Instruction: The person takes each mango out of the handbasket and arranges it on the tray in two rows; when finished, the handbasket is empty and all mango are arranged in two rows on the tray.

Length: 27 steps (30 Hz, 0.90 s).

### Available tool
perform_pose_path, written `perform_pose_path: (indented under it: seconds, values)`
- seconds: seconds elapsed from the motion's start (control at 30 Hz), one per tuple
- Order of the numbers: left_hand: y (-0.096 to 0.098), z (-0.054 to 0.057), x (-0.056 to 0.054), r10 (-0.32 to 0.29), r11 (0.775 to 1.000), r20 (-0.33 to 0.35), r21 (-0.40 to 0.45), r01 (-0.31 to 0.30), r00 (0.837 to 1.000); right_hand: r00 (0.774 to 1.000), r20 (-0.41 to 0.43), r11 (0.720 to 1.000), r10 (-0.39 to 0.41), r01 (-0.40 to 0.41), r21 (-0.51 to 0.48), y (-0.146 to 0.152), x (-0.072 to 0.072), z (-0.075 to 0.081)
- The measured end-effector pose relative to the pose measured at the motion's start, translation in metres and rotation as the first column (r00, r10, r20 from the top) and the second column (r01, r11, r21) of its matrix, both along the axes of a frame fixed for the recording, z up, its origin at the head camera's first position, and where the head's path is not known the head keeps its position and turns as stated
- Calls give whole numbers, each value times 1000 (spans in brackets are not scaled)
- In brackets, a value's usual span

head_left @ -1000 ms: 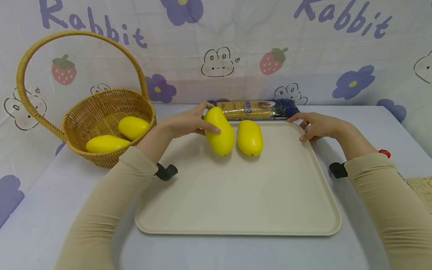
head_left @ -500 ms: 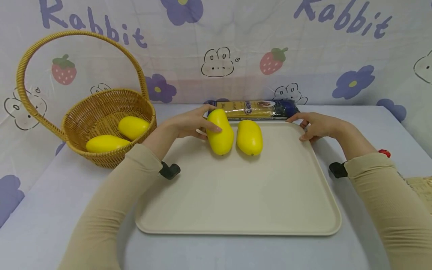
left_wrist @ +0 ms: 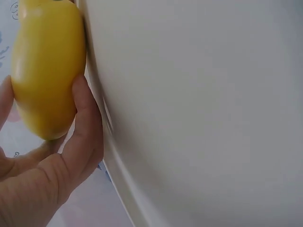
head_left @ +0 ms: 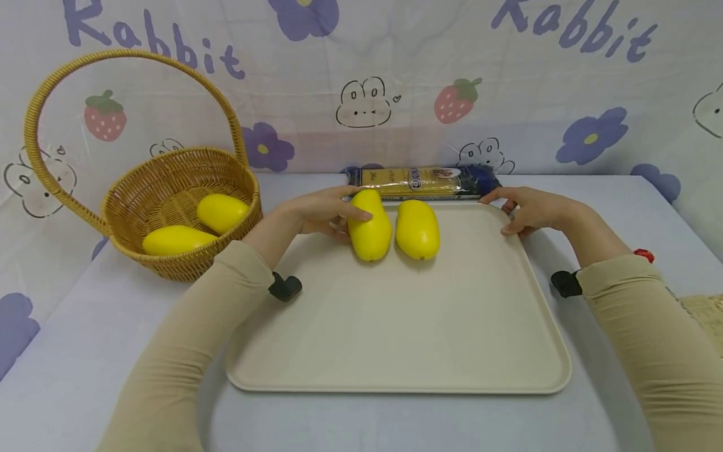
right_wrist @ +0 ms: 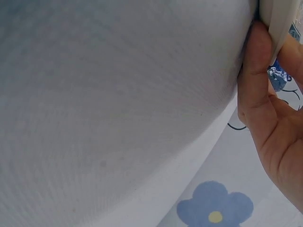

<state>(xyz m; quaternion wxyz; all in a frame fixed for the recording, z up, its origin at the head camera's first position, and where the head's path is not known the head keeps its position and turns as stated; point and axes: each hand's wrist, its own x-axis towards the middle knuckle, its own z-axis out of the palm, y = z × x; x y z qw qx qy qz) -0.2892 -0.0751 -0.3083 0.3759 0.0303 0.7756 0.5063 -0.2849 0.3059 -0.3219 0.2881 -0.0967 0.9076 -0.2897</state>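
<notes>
My left hand (head_left: pixel 324 210) grips a yellow mango (head_left: pixel 371 233) over the far side of the cream tray (head_left: pixel 423 333), its thumb lying across the fruit. In the left wrist view, fingers and thumb hold the mango (left_wrist: pixel 49 71) from both sides, close to the tray's edge. A second mango (head_left: pixel 418 231) lies on the tray just to the right. At the far right corner, my right hand (head_left: pixel 533 210) pinches the tray's rim. The right wrist view shows thumb and finger on either side of the rim (right_wrist: pixel 279 28).
A wicker basket (head_left: pixel 169 269) with a tall handle stands on the left, holding two more mangoes (head_left: pixel 223 213). Behind the tray lies a spaghetti packet (head_left: pixel 418 182). A small red object (head_left: pixel 644 255) and a woven beige item (head_left: pixel 706 317) sit at the right.
My left hand has shifted slightly right and lower with its mango, bringing it nearer to the other one. My right hand has stayed at the tray corner.
</notes>
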Motion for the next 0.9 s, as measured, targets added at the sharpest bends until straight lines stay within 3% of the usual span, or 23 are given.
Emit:
perform_pose_path:
  seconds: [0.23,0.47,0.9]
  values:
    - [-3,-3,-1,41,999,16,15,-41,999,1000,0,1000,-4,4,-2,-1,1,2]
    - [-4,-6,-2,33,998,24,55,-34,999,1000,9,1000,-6,6,5,-1,0,1]
    - [-5,-6,-3,43,998,27,42,-44,999,1000,5,1000,-4,4,-1,0,0,0]
